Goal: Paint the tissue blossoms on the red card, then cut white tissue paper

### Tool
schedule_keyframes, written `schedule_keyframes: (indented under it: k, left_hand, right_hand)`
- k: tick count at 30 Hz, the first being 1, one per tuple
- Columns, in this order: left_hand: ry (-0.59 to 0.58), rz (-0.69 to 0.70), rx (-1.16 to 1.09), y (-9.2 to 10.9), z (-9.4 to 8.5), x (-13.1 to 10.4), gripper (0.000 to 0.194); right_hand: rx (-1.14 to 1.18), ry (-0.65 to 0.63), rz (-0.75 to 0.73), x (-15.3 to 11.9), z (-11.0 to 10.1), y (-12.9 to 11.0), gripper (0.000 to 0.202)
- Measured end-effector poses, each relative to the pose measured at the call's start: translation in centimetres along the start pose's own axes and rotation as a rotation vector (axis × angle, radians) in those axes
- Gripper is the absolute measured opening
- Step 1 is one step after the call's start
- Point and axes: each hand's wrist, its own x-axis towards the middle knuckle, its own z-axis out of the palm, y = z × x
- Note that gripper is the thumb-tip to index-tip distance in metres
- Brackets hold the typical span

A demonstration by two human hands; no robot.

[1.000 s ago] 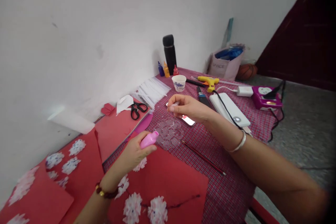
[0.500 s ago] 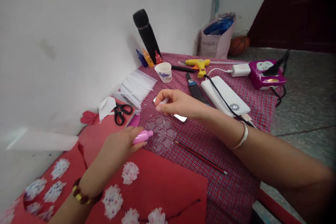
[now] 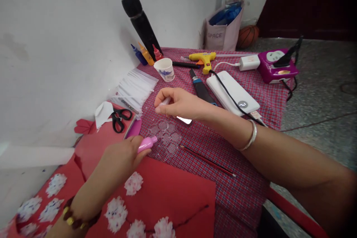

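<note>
My left hand [image 3: 122, 154] is closed around a pink paint bottle [image 3: 145, 144], tilted with its bare neck toward the palette. A clear plastic flower-shaped palette [image 3: 166, 138] lies just beyond that neck. Above the table, my right hand [image 3: 178, 104] pinches a small pale cap-like piece [image 3: 166, 101], partly hidden by the fingers. Under the right hand, a phone-like object with a bright surface [image 3: 184, 120] is mostly covered. Red paper [image 3: 178, 182] with white petal-like flowers [image 3: 115, 214] and a dark painted branch lies in front of me. A paintbrush [image 3: 208, 160] rests right of the palette.
Behind are a paper cup [image 3: 165, 70], small paint bottles [image 3: 145, 54] and a leaning black flask [image 3: 142, 22]. Scissors [image 3: 120, 119] and white strips [image 3: 135, 89] lie left. A utility knife [image 3: 202, 89], yellow glue gun [image 3: 205, 60], power bank [image 3: 232, 93] and purple socket [image 3: 276, 67] stand right.
The camera view has shifted, so the tabletop things appear farther left and slightly higher. Both hands keep their hold, the bottle neck still pointing at the palette.
</note>
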Motion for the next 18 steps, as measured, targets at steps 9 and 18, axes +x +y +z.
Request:
schedule_keyframes:
  k: [9, 18]
  left_hand:
    - [-0.027, 0.005, -0.014, 0.05, -0.27, -0.12, 0.042]
    - [0.052, 0.023, -0.177, -0.10, -0.09, -0.05, 0.038]
  right_hand:
    - [-0.040, 0.022, -0.004, 0.00, -0.03, -0.15, 0.011]
    - [-0.043, 0.036, -0.035, 0.18, -0.06, 0.02, 0.012]
